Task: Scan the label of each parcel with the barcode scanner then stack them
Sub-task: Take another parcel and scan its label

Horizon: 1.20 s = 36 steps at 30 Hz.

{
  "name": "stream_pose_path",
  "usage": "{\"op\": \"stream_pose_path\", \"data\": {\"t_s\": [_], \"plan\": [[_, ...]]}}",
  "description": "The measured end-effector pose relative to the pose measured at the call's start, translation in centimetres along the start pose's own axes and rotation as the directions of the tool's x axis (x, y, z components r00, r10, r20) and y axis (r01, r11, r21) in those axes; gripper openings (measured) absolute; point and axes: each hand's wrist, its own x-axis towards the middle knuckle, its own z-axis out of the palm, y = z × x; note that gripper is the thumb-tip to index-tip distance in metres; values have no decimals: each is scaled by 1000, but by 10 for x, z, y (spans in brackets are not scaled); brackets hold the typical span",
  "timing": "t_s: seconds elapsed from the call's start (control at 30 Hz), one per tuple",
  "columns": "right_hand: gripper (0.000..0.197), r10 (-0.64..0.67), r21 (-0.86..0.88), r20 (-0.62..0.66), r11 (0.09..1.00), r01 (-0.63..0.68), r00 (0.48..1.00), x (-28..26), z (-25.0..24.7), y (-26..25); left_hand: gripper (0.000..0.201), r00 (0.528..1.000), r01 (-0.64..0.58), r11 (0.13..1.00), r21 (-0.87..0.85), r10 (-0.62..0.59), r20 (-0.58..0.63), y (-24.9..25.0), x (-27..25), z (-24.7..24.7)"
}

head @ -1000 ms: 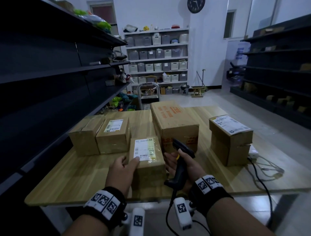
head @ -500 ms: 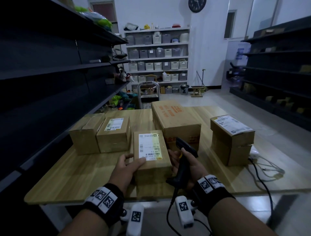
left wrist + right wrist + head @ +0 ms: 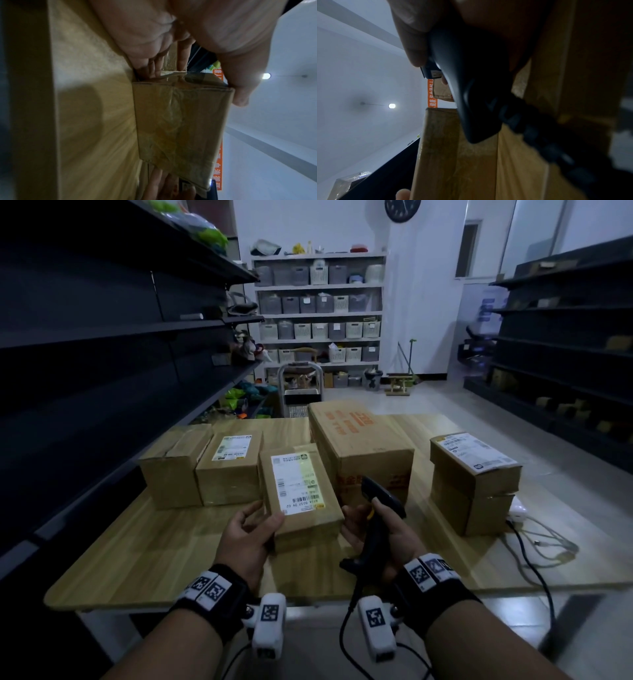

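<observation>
A small brown parcel [image 3: 301, 494] with a white label on top is held just above the wooden table [image 3: 154, 559]. My left hand [image 3: 250, 529] grips its near left corner, thumb on top and fingers underneath. In the left wrist view, the parcel [image 3: 180, 128] shows its taped end under the thumb of my left hand [image 3: 240, 67]. My right hand [image 3: 380, 529] grips the black barcode scanner [image 3: 376, 508] by its handle, close against the parcel's right side. The right wrist view shows the scanner [image 3: 471, 81] beside the parcel [image 3: 441, 148].
Two brown boxes [image 3: 174, 467] [image 3: 229, 467] stand at the left, one labelled. A large box with orange print [image 3: 359, 440] sits behind the parcel. A labelled two-box stack [image 3: 476, 484] stands right, with cables [image 3: 534, 546] beside it. Dark shelving runs along the left.
Both hands have raised the small parcel off the table and carried it a little farther from me. The scanner has moved along with my right hand.
</observation>
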Motion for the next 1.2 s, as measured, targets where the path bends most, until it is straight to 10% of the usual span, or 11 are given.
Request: {"op": "stream_pose_path", "data": {"t_s": [0.57,0.77,0.93,1.2], "plan": [[36,-126,-333,-102,939,86,987,-37,16,2,144,999,-48,998,43,47,6,-4,5,-5],[10,-104,-678,-80,735,23,991,-71,41,-17,111,996,-89,992,92,87,23,-7,5,-5],[17,-64,-866,-82,499,-39,995,-107,69,-39,144,991,-136,979,150,136,13,-7,7,-5],[20,-78,-907,-93,417,-53,993,-133,85,-50,121,989,-148,971,188,147,19,-7,5,-4]]}}
